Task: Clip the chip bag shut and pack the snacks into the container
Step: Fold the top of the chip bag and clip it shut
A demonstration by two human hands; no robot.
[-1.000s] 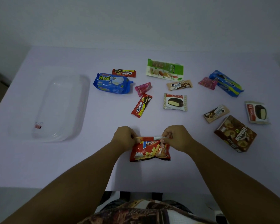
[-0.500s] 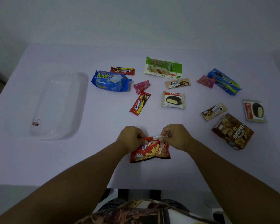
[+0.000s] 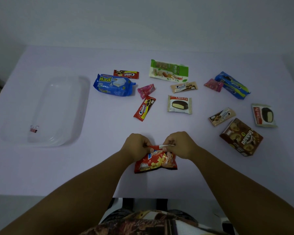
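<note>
From the head view, both hands meet at the near middle of the pale worktop point(image 3: 92, 167). The left hand point(image 3: 136, 146) and the right hand point(image 3: 180, 145) each pinch the top edge of the red chip bag point(image 3: 155, 162), fingers curled tight on the folded seam, left at its left end, right at its right end. The bag's lower part lies on the worktop between the wrists.

At the left stands the clear container point(image 3: 71, 133), with a small pink binder clip point(image 3: 34, 129) lying inside near its near-left corner.

Farther off, snacks lie scattered: a blue wafer pack point(image 3: 114, 85), a green nut bar point(image 3: 169, 71), a Choco Pie point(image 3: 179, 104) in the middle, and a brown biscuit box point(image 3: 241, 137) at the right.
</note>
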